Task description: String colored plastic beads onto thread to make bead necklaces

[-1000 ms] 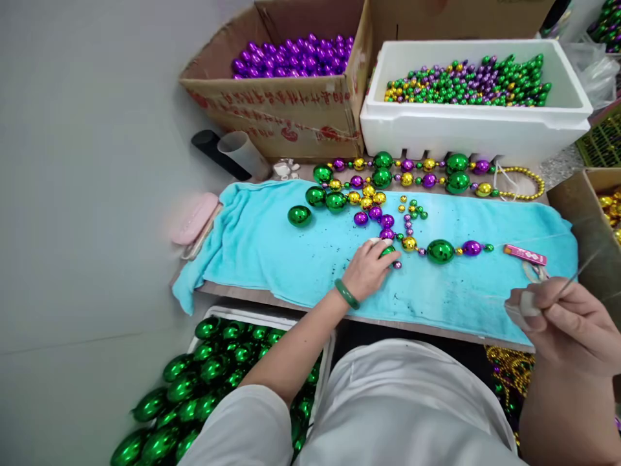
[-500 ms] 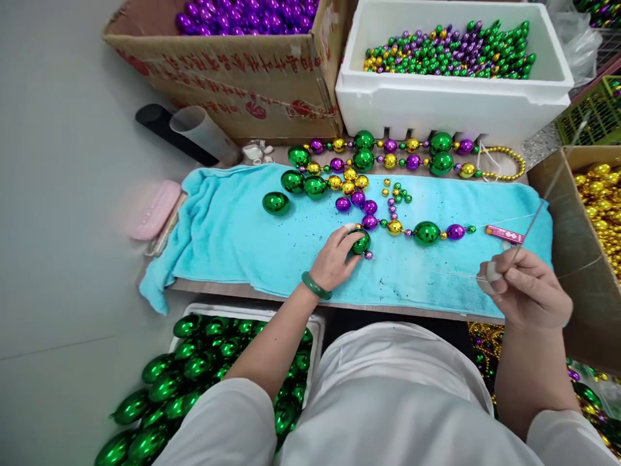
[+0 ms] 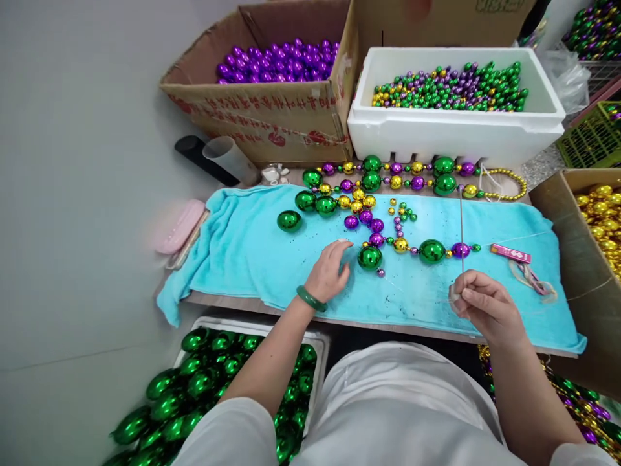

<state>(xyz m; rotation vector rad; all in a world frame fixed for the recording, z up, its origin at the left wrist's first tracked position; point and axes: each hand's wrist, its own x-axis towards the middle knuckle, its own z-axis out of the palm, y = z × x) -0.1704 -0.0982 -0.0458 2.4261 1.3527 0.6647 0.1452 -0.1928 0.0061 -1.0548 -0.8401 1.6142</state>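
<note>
My left hand (image 3: pixel 328 273), a green bangle at its wrist, hovers over the blue towel (image 3: pixel 252 252) with fingers apart and holding nothing. Just to its right lies a large shiny green bead (image 3: pixel 370 257), with a small purple bead (image 3: pixel 381 273) below it. My right hand (image 3: pixel 488 305) pinches a long thin needle (image 3: pixel 462 226) that points up and away from me. From the green bead a strand of purple, gold and green beads (image 3: pixel 431 251) runs right. Loose green beads (image 3: pixel 290 221) and clusters of gold and purple ones sit further back.
Behind the towel stand a cardboard box (image 3: pixel 262 123) of purple beads and a white foam box (image 3: pixel 451 133) of small mixed beads. A box of gold beads (image 3: pixel 548 220) is at right. Green beads (image 3: pixel 201 382) fill a bin at lower left. A pink lighter-like item (image 3: pixel 510 252) lies right.
My left hand has let go of the large green bead and drawn back left. My right hand has moved left with the needle, which now stands more upright. The view has tilted up slightly.
</note>
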